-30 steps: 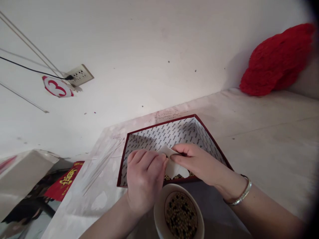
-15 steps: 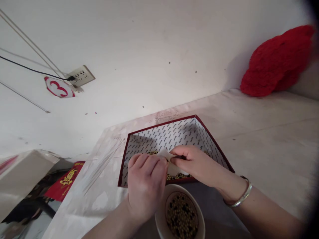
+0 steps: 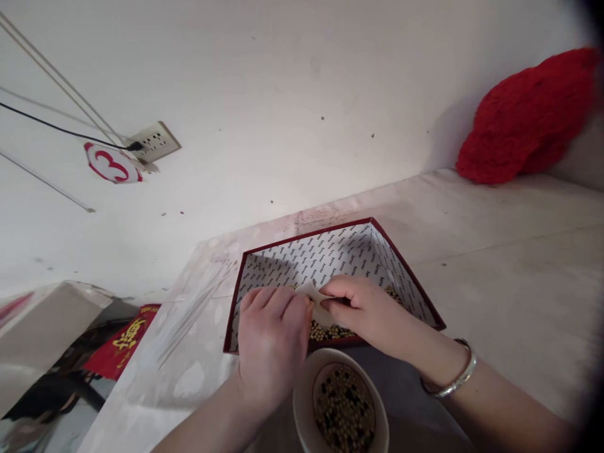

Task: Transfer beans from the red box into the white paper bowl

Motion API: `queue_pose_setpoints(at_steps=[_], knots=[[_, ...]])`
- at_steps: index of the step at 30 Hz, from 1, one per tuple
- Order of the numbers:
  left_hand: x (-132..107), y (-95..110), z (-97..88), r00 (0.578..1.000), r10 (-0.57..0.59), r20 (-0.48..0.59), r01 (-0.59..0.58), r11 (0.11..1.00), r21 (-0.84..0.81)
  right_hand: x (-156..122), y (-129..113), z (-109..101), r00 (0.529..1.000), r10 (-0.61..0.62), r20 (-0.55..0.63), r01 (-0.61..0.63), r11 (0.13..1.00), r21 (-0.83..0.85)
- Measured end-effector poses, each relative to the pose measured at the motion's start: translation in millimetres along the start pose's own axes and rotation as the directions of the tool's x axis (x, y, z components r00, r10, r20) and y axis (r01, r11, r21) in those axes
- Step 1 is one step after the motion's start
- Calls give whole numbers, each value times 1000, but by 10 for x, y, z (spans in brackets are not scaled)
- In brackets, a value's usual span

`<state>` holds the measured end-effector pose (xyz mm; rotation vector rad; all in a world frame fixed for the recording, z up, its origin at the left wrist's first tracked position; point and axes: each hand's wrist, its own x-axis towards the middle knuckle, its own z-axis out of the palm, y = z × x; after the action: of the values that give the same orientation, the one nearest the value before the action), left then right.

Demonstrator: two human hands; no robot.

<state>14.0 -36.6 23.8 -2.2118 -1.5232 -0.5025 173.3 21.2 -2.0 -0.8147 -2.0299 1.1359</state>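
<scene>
Sheet (image 3: 325,314): over box (image 3: 330,251), near worktop's (image 3: 500,251) back edge | fingers of left hand (image 3: 274,330), right hand (image 3: 370,308) pinching it | risk: uneven pull could tear it; dipping left hand could tip bowl (image 3: 304,380)

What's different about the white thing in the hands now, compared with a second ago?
The white piece shows less: its lower flap no longer sticks out beside the right hand, so more little round bits show in the box. Left hand and right hand both still hold it. The box and bowl stayed put.
</scene>
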Motion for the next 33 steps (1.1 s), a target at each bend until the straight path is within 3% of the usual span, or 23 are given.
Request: queue_pose_setpoints(at_steps=[4, 9, 12, 16, 18, 21, 22, 24, 29, 33], knots=[[53, -67, -46, 999, -42, -8, 42, 999, 2, -3, -13, -13, 1000, 23, 8, -23, 1000, 19], [-80, 12, -175, 1000, 24, 7, -22, 976, -215, 1, -40, -60, 980, 197, -1, -196, 976, 94], [-248, 107, -172, 979, 171, 115, -137, 956, -258, 2, -36, -75, 976, 217, -15, -214, 971, 109], [-375, 128, -174, 911, 287, 297, -205, 939, -277, -5, -29, -74, 975, 222, -1, -220, 966, 136], [-332, 40, -206, 924, 245, 293, -147, 936, -319, -7, -32, -71, 974, 228, 2, -226, 962, 151], [-151, -220, -177, 938, 79, 338, 19, 961, -278, -3, -39, -65, 971, 238, 11, -237, 957, 166], [-81, -324, -125, 916, 25, 400, 66, 975, -211, 0, -42, -64, 969, 247, 15, -246, 954, 174], [37, -519, 40, 816, -68, 574, 83, 997, -1, 7, -47, -62, 963, 270, 3, -266, 946, 188], [97, -702, 464, 657, 17, 754, -43, 999, 15, 19, -51, -68, 960, 277, -32, -267, 947, 179], [42, -639, 546, 558, 68, 827, -118, 993, -2, 6, -40, -67, 961, 276, -21, -268, 946, 180]])
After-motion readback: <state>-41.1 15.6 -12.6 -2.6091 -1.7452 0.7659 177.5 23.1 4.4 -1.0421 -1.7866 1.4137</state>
